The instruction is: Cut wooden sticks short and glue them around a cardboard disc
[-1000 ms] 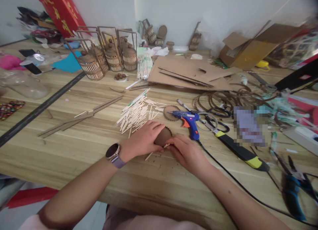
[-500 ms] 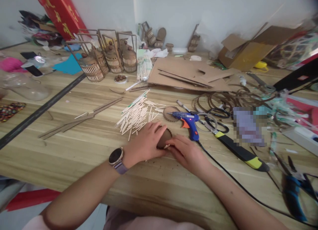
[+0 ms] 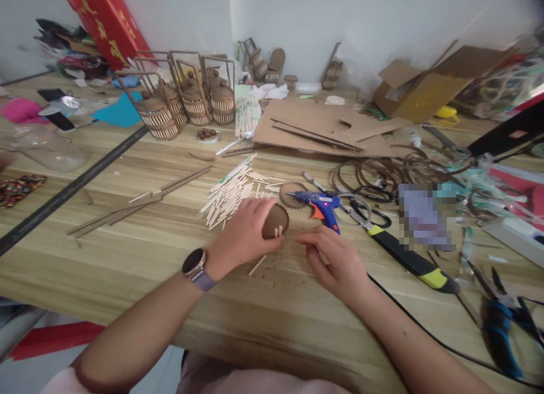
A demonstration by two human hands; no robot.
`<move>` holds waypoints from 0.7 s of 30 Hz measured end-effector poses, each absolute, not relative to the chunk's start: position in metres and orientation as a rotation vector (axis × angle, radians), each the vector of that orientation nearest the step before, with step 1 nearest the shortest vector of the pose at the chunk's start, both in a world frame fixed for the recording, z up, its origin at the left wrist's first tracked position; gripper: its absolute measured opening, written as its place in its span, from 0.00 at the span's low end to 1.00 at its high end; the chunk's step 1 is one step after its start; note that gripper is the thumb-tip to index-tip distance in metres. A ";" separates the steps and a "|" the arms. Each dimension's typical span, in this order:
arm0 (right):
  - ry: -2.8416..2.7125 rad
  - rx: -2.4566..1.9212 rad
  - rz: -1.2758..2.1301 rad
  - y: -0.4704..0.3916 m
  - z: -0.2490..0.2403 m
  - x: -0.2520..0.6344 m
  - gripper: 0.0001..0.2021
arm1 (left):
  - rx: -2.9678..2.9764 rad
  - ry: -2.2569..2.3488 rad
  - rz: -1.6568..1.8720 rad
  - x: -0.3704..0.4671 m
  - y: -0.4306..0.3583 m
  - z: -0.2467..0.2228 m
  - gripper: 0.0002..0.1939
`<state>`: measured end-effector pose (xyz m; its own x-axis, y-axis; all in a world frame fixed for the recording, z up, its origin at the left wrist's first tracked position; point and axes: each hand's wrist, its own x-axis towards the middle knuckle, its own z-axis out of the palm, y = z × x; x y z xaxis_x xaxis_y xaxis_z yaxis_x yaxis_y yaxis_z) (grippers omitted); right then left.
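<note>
My left hand (image 3: 249, 231), with a watch on its wrist, holds a round brown disc (image 3: 275, 220) with a ridged rim. Short pale sticks (image 3: 278, 231) stand at the disc's near edge. To the right of the disc, my right hand (image 3: 334, 258) hovers apart from it with fingers bent; its thumb and fingertips are close together, and whether anything tiny is between them is hidden. A pile of pale sticks (image 3: 229, 197) lies behind my left hand. The blue glue gun (image 3: 323, 204) rests behind my right hand, its nozzle over a second ridged disc (image 3: 292, 187).
Small lidded baskets (image 3: 198, 107) with handles stand at the back left. Flat cardboard (image 3: 306, 119) and a cardboard box (image 3: 412, 90) lie farther back. On the right are brown rings (image 3: 361, 173), scissors (image 3: 376, 212), a yellow-black cutter (image 3: 412, 258) and pliers (image 3: 499, 326).
My right hand has moved away from the disc to the right. My left hand and the disc have shifted slightly left, and the sticks at the disc's edge now show.
</note>
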<state>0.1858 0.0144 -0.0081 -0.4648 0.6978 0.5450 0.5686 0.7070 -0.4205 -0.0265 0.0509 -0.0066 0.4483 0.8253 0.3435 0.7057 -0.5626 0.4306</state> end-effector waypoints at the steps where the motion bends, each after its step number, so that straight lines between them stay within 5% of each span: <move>1: -2.242 -0.917 0.246 0.012 -0.007 0.183 0.13 | 2.443 1.372 0.875 -0.031 0.054 -0.003 0.33; 6: -2.658 -0.687 0.247 -0.003 -0.007 0.151 0.13 | 2.205 1.579 1.108 -0.049 0.065 0.016 0.28; 12: -2.910 -0.497 0.262 0.014 -0.016 0.101 0.26 | 1.998 1.609 1.278 -0.055 0.065 0.022 0.27; 21: -2.816 -0.712 0.235 0.083 -0.019 0.067 0.17 | 1.939 1.533 1.395 -0.055 0.063 0.020 0.28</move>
